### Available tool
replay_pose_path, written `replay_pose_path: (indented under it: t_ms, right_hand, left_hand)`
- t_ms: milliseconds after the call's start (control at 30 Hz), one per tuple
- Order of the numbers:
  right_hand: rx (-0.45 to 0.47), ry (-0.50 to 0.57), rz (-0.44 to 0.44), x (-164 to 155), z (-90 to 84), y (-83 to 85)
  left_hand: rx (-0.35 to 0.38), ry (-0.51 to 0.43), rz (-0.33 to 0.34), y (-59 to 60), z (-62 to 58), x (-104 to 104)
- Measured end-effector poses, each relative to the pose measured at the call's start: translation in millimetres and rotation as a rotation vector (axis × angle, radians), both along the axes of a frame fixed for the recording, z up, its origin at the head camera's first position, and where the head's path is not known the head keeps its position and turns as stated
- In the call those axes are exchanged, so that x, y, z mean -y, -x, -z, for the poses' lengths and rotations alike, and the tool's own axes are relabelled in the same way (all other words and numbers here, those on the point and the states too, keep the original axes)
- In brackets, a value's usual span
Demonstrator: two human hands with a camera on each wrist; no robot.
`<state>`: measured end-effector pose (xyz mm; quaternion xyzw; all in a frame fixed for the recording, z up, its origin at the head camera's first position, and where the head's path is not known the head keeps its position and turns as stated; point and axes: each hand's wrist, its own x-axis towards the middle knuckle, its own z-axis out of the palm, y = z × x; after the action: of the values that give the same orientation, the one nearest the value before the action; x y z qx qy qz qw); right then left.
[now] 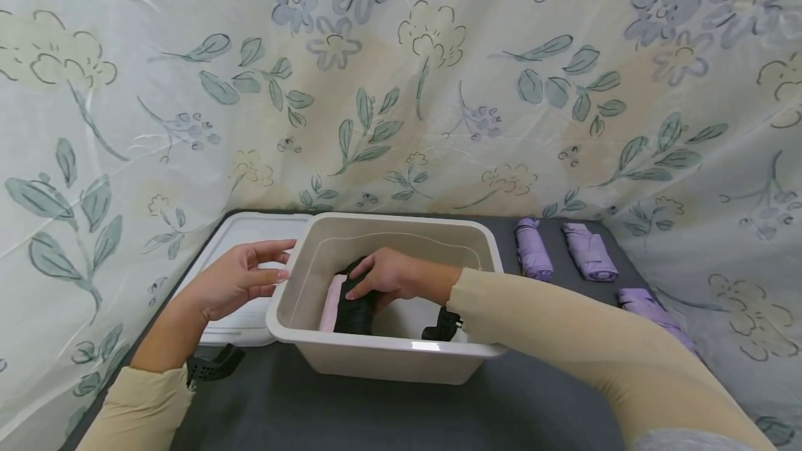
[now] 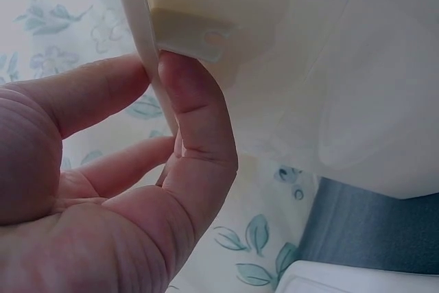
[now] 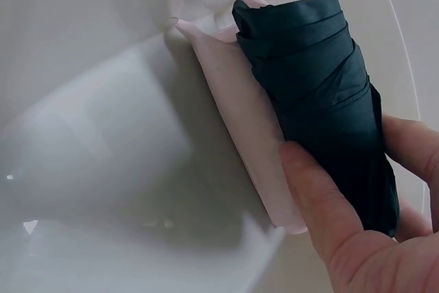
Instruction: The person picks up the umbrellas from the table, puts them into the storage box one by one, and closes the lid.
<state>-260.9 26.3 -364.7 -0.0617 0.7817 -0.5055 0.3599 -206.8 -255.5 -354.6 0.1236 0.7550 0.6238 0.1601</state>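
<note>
A cream plastic bin (image 1: 438, 232) stands on the dark table. Inside it lie a pink folded umbrella (image 1: 330, 305) (image 3: 236, 121) and a black folded umbrella (image 1: 355, 312) (image 3: 319, 94) side by side. My right hand (image 1: 385, 275) (image 3: 350, 204) reaches into the bin and grips the black umbrella, thumb on one side, fingers on the other. My left hand (image 1: 241, 277) (image 2: 147, 135) pinches the bin's left rim (image 2: 147, 53) between thumb and fingers.
A white lid (image 1: 241, 256) lies left of the bin, under my left hand. Three purple folded umbrellas (image 1: 534, 249) lie on the table at the right. A floral curtain (image 1: 401, 82) closes off the back and sides. The dark table (image 1: 407, 416) stretches in front.
</note>
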Motion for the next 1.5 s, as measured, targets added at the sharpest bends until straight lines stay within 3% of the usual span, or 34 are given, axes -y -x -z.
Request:
replay_pose_path:
  t_ms: [600, 1500]
  right_hand:
    - [-0.018, -0.120, -0.021, -2.1, -2.8, -1.4]
    - [0.068, -0.237, -0.055, -3.1, -5.5, -0.1]
  left_hand:
    - [0.008, 0.013, -0.015, -1.2, -4.4, -2.6]
    - [0.002, 0.007, 0.011, 2.2, -5.6, 0.1]
